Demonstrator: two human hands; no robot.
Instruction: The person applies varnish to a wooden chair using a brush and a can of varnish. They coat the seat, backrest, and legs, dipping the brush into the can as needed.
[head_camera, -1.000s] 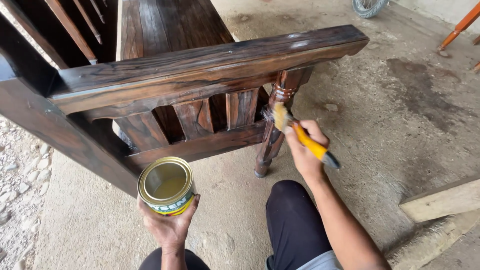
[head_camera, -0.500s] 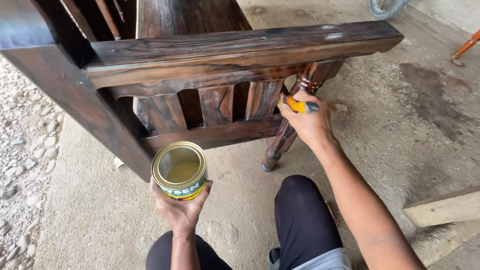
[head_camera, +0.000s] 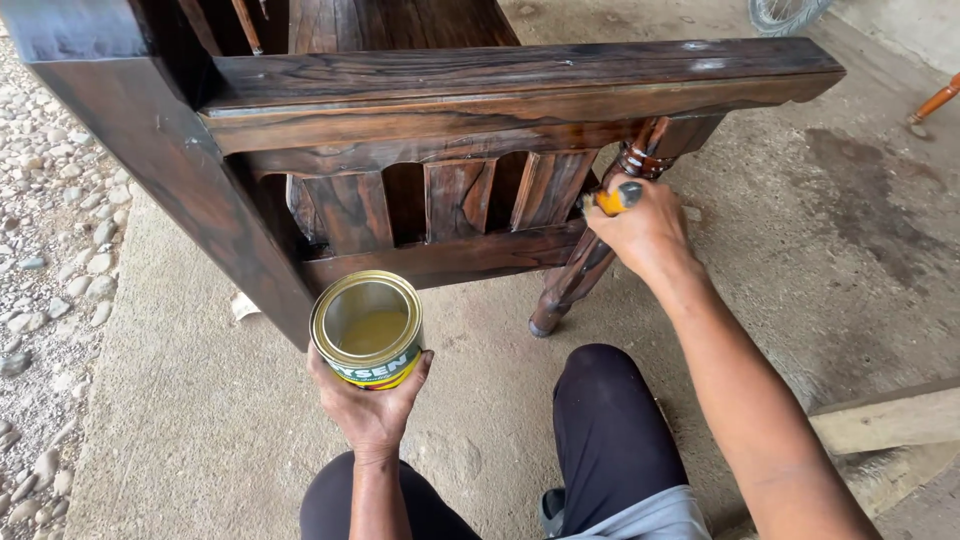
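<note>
My left hand (head_camera: 372, 405) cups an open round tin (head_camera: 366, 327) from below; yellowish liquid shows inside it. My right hand (head_camera: 640, 232) grips a yellow-handled brush (head_camera: 613, 199) and presses it against the lower side rail of a dark, glossy wooden chair (head_camera: 440, 110), right beside its turned front leg (head_camera: 585, 260). The bristles are hidden behind the hand and the wood. The chair's wide armrest (head_camera: 520, 75) spans the view above both hands.
The chair stands on a concrete floor (head_camera: 210, 420), with gravel (head_camera: 50, 240) along the left. A pale wooden plank (head_camera: 890, 415) lies at the right. My knee in dark trousers (head_camera: 610, 420) is bent below the chair leg. A wheel (head_camera: 785, 12) shows at the top right.
My right hand turned the brush and moved it in toward the rail by the front leg. The tin stayed level in my left hand while the view shifted right and closer.
</note>
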